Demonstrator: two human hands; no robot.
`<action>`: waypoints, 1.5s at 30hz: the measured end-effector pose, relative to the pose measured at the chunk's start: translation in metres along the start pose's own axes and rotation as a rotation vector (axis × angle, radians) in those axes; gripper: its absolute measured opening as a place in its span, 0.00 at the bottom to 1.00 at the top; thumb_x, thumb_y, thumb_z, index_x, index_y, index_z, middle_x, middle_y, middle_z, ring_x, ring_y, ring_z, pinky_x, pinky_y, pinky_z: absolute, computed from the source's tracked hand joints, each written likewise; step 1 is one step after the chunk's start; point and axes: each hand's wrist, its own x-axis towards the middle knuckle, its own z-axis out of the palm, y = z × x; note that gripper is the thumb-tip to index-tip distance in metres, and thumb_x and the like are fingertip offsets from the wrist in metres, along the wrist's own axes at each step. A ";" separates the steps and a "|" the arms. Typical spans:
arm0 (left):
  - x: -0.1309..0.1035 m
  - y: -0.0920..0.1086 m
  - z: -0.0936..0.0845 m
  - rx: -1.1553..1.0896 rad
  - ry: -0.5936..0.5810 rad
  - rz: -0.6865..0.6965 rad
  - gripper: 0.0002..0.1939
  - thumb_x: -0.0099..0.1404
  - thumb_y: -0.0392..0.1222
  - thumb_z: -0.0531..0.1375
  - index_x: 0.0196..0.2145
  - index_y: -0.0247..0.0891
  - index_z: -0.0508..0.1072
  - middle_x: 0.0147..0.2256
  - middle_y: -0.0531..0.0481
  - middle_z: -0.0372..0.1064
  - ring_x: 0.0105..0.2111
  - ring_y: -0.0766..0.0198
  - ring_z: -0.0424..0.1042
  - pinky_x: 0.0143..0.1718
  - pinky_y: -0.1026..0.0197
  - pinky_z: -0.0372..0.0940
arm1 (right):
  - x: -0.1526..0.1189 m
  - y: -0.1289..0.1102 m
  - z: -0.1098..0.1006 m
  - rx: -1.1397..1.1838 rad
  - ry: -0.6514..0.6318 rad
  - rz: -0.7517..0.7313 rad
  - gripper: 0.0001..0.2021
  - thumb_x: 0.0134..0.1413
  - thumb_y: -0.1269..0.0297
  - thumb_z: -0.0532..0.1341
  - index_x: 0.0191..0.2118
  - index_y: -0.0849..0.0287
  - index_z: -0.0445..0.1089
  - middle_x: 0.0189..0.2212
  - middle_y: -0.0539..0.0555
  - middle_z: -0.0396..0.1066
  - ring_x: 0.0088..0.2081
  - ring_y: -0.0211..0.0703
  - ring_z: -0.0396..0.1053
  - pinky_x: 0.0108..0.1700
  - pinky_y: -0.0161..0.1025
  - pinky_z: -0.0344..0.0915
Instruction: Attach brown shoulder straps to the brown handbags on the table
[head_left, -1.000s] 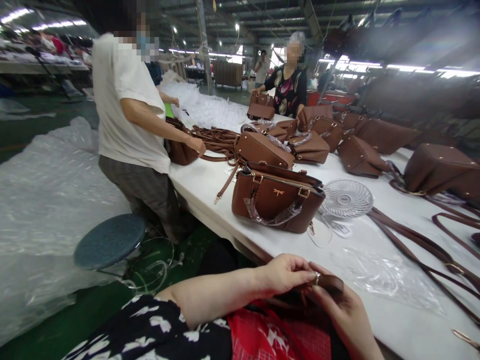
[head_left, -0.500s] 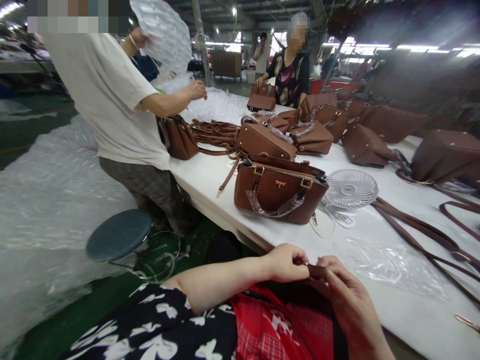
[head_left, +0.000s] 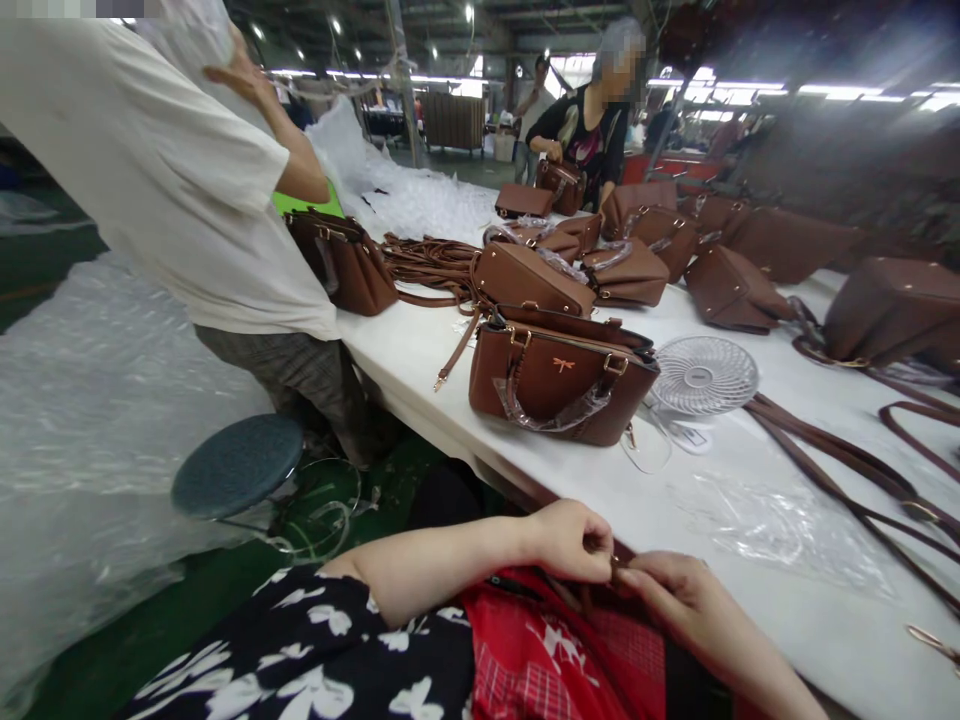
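Note:
Low in the view, my left hand (head_left: 574, 540) is closed on one part of a narrow brown strap (head_left: 616, 572), above my red apron. My right hand (head_left: 667, 585) pinches the same strap from the other side, fingertips close to the left ones. Much of the strap is hidden by my fingers. Beyond my hands, a brown handbag (head_left: 555, 385) with a dragonfly emblem stands upright at the table's edge, its handles wrapped in clear plastic. A white fan (head_left: 705, 375) is just right of it.
More brown bags (head_left: 626, 270) and a pile of straps (head_left: 431, 270) cover the far part of the white table (head_left: 420, 370). Clear plastic (head_left: 780, 530) lies at right. A person in a white shirt stands left, near a round stool (head_left: 238, 466); another handles a bag at the back.
Both my hands have moved slightly down, and my right hand has turned flatter. The person at left has raised an arm with plastic. The person at the back has leaned over and lifted a bag.

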 end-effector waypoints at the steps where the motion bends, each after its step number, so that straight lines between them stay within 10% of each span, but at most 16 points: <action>1: 0.000 -0.003 -0.001 -0.032 -0.004 -0.012 0.03 0.50 0.35 0.61 0.26 0.34 0.73 0.21 0.59 0.64 0.24 0.71 0.62 0.27 0.69 0.55 | -0.002 0.001 0.000 0.057 0.076 -0.026 0.21 0.58 0.48 0.59 0.23 0.58 0.74 0.20 0.51 0.68 0.25 0.40 0.64 0.29 0.36 0.63; 7: -0.001 -0.017 -0.011 -0.128 0.039 -0.122 0.01 0.51 0.33 0.59 0.24 0.33 0.71 0.19 0.60 0.59 0.22 0.73 0.57 0.26 0.69 0.53 | -0.023 0.025 -0.012 0.834 0.745 -0.090 0.16 0.49 0.47 0.65 0.27 0.55 0.75 0.13 0.48 0.60 0.13 0.33 0.55 0.14 0.32 0.56; 13: -0.002 -0.014 -0.009 -0.106 0.056 -0.114 0.04 0.50 0.37 0.61 0.25 0.33 0.73 0.20 0.59 0.62 0.23 0.72 0.58 0.25 0.68 0.53 | -0.030 0.018 -0.017 0.730 -0.191 0.153 0.33 0.52 0.33 0.55 0.45 0.60 0.75 0.26 0.61 0.77 0.12 0.30 0.57 0.14 0.29 0.46; 16: 0.001 -0.014 -0.007 -0.142 0.047 -0.116 0.04 0.49 0.37 0.62 0.25 0.34 0.72 0.20 0.59 0.62 0.23 0.72 0.58 0.25 0.68 0.53 | -0.019 0.000 -0.014 0.512 -0.369 0.089 0.23 0.56 0.43 0.59 0.43 0.58 0.76 0.35 0.60 0.78 0.26 0.42 0.72 0.28 0.37 0.69; 20: 0.007 -0.015 -0.007 -0.473 -0.052 -0.193 0.05 0.53 0.40 0.59 0.24 0.35 0.68 0.16 0.59 0.58 0.18 0.72 0.55 0.21 0.67 0.49 | -0.003 -0.018 -0.004 0.507 0.005 -0.006 0.21 0.59 0.46 0.57 0.28 0.58 0.76 0.40 0.60 0.76 0.47 0.55 0.72 0.54 0.49 0.67; 25: 0.014 -0.013 -0.014 -0.786 -0.058 -0.174 0.11 0.54 0.43 0.59 0.20 0.36 0.63 0.14 0.57 0.56 0.15 0.72 0.53 0.18 0.66 0.46 | 0.000 -0.015 0.006 0.652 0.239 0.074 0.19 0.57 0.46 0.60 0.42 0.56 0.77 0.24 0.52 0.73 0.21 0.41 0.67 0.26 0.38 0.69; 33: 0.013 -0.020 -0.013 -0.822 -0.078 -0.307 0.07 0.54 0.41 0.58 0.24 0.34 0.71 0.15 0.55 0.63 0.14 0.72 0.58 0.18 0.68 0.51 | -0.003 0.000 -0.004 0.719 0.668 -0.020 0.14 0.57 0.54 0.63 0.45 0.54 0.76 0.50 0.57 0.76 0.57 0.52 0.68 0.39 0.32 0.74; 37: 0.014 -0.024 -0.012 -0.784 -0.097 -0.302 0.08 0.55 0.41 0.58 0.24 0.34 0.71 0.15 0.55 0.63 0.14 0.72 0.59 0.17 0.69 0.51 | -0.003 0.000 -0.008 0.794 0.841 -0.039 0.14 0.56 0.57 0.64 0.47 0.54 0.74 0.51 0.57 0.75 0.58 0.49 0.67 0.35 0.30 0.72; 45: 0.010 -0.010 -0.017 -0.624 -0.185 -0.238 0.09 0.59 0.38 0.55 0.24 0.34 0.70 0.15 0.57 0.61 0.13 0.74 0.57 0.15 0.71 0.50 | 0.004 -0.008 -0.023 0.826 1.279 -0.357 0.05 0.55 0.66 0.65 0.28 0.55 0.72 0.28 0.50 0.69 0.43 0.46 0.71 0.66 0.55 0.54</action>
